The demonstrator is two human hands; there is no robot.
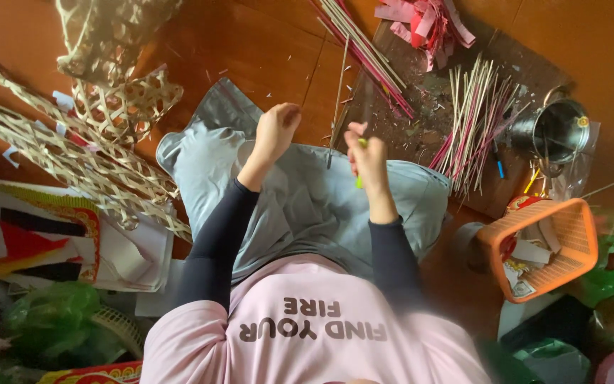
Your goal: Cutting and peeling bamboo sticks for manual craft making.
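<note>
Right hand [368,153], centre frame, grips a green-handled tool [359,181]; left hand [277,128] fisted beside a thin bamboo stick [337,107], probably light, stiff, snappable—best held mid-length.

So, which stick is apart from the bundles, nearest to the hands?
The single thin stick between the left hand and right hand; other sticks lie bundled farther right.

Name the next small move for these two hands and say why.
Probably draw the green-handled tool in the right hand further along the thin stick. The left hand is fisted beside it, the stick stands between both hands over the lap, and shavings litter the board.
</note>
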